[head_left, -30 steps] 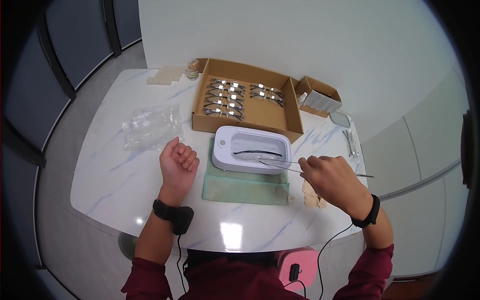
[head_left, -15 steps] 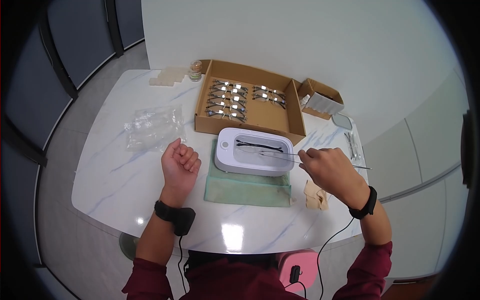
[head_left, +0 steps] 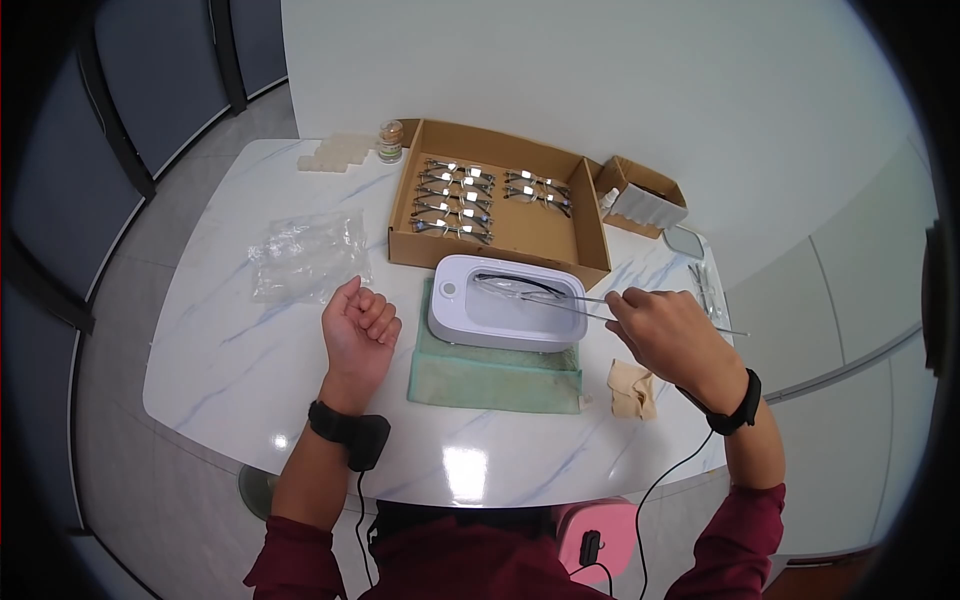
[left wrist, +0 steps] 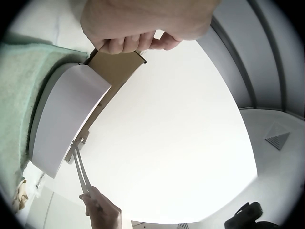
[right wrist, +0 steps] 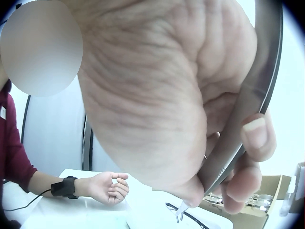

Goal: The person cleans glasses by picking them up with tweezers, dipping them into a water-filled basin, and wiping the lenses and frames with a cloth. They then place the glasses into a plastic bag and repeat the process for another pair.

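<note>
My right hand [head_left: 665,335] gripped the long metal tweezers [head_left: 735,332], fingers and thumb closed round them, and I reached them in from the right over the white tub [head_left: 455,328]. Their tips met the pair of glasses [head_left: 515,281] at the tub's basin, one dark temple lying slantwise toward the back; I couldn't tell whether the glasses touched the bottom. My left hand [head_left: 362,325] was palm up, its fingers loosely curled with nothing in them, just left of the tub and near the clear plastic bag [head_left: 310,260]. The tub sat on the green towel [head_left: 495,385], whose front part spread out toward me. Right behind the tub, the cardboard tray [head_left: 425,250] held more glasses [head_left: 455,200] in two columns, and the tan cloth [head_left: 632,392] lay crumpled on the marbled table [head_left: 250,400], right of the towel
</note>
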{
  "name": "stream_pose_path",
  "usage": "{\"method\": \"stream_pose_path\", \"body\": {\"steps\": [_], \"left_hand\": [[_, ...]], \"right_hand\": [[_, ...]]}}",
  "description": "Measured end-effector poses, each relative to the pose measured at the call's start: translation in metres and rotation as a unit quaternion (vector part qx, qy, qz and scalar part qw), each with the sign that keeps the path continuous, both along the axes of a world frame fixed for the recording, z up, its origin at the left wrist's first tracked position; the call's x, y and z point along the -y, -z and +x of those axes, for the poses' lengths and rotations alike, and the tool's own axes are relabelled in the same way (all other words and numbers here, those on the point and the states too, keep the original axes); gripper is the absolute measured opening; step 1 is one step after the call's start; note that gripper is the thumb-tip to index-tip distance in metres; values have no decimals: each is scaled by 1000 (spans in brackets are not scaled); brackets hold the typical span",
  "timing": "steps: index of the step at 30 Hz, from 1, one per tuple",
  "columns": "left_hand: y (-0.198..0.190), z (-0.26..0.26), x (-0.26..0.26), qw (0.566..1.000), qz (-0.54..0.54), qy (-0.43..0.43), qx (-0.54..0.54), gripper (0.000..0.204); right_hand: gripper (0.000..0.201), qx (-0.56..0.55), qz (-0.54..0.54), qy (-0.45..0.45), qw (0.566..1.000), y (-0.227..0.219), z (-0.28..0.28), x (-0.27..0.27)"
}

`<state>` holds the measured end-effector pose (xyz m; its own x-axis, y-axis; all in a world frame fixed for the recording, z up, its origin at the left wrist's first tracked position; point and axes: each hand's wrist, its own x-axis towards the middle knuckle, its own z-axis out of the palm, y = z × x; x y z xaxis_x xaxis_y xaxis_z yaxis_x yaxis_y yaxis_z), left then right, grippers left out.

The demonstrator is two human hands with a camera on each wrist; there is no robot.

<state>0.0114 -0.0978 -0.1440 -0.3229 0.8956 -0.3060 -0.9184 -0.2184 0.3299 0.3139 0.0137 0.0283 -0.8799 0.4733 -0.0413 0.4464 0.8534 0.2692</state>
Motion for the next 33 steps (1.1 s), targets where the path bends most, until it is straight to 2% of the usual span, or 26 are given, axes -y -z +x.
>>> {"method": "stream_pose_path", "body": {"steps": [16,19,22,24,33], "left_hand": [[-3,1,1,1000,-2,3,-7,42],[-2,1,0,1000,-4,1,-11,42],[0,0,0,1000,-1,4,-11,42],[0,1,0,1000,-3,3,-11,42],[-1,-1,0,1000,-4,-1,-7,41]], "right_hand": [[16,14,-6,-5,1000,-6,-3,-5],[17,38,-49,15,998,-17,-3,-7],[18,3,-107,12,994,-22,-2,-13],[20,51,-169,55,983,-26,-7,-17],[20,35,-201,90,975,-17,-10,-36]]}}
